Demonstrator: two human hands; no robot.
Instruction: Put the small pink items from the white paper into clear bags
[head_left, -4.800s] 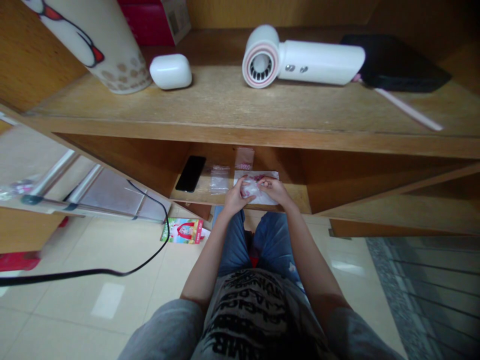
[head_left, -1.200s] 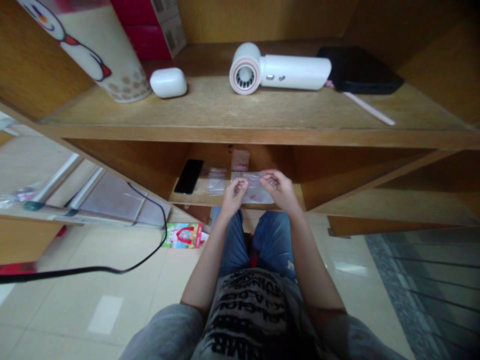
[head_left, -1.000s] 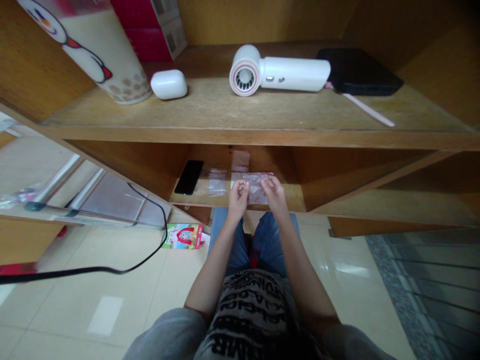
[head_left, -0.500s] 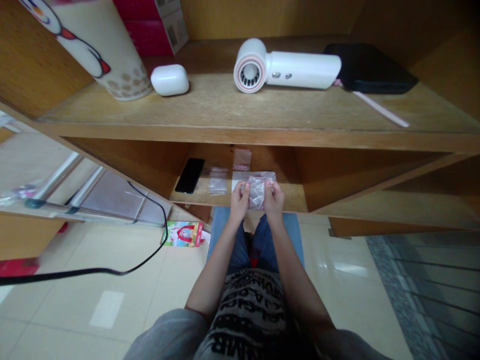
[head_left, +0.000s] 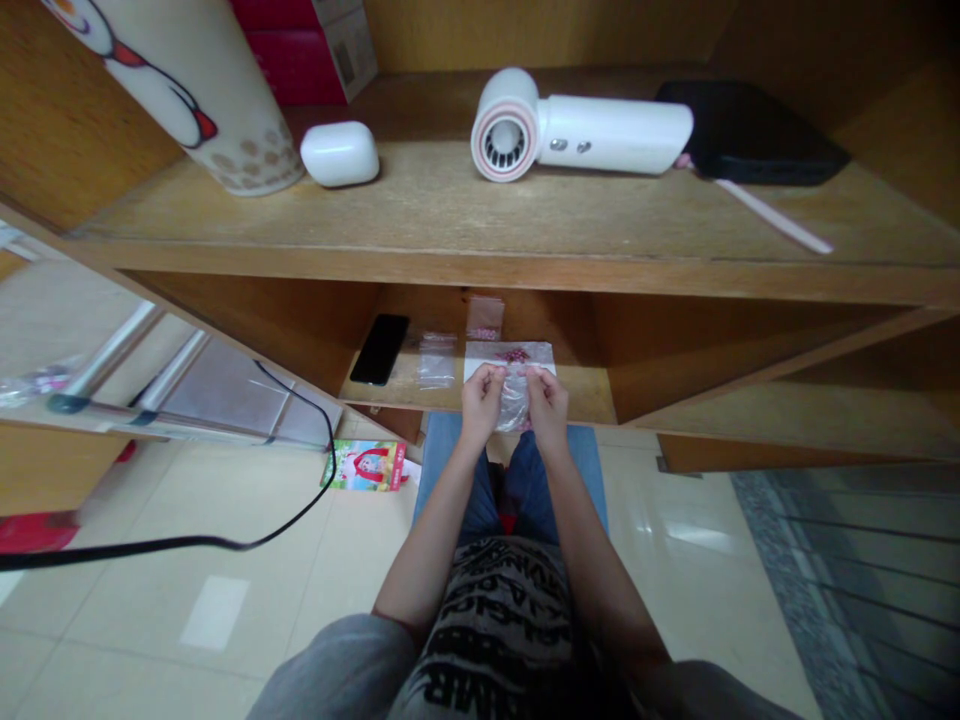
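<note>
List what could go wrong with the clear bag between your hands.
The clear plastic bag is pinched between the left hand and right hand, and it reaches past the front edge of the lower wooden shelf, so a slip could drop it onto the lap or floor. The small pink pieces just beyond could scatter if nudged; whether they are sealed in cannot be told.

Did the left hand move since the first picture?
Yes. The left hand has moved a little to the right, farther from the black smartphone, which sits in the same spot.
</note>
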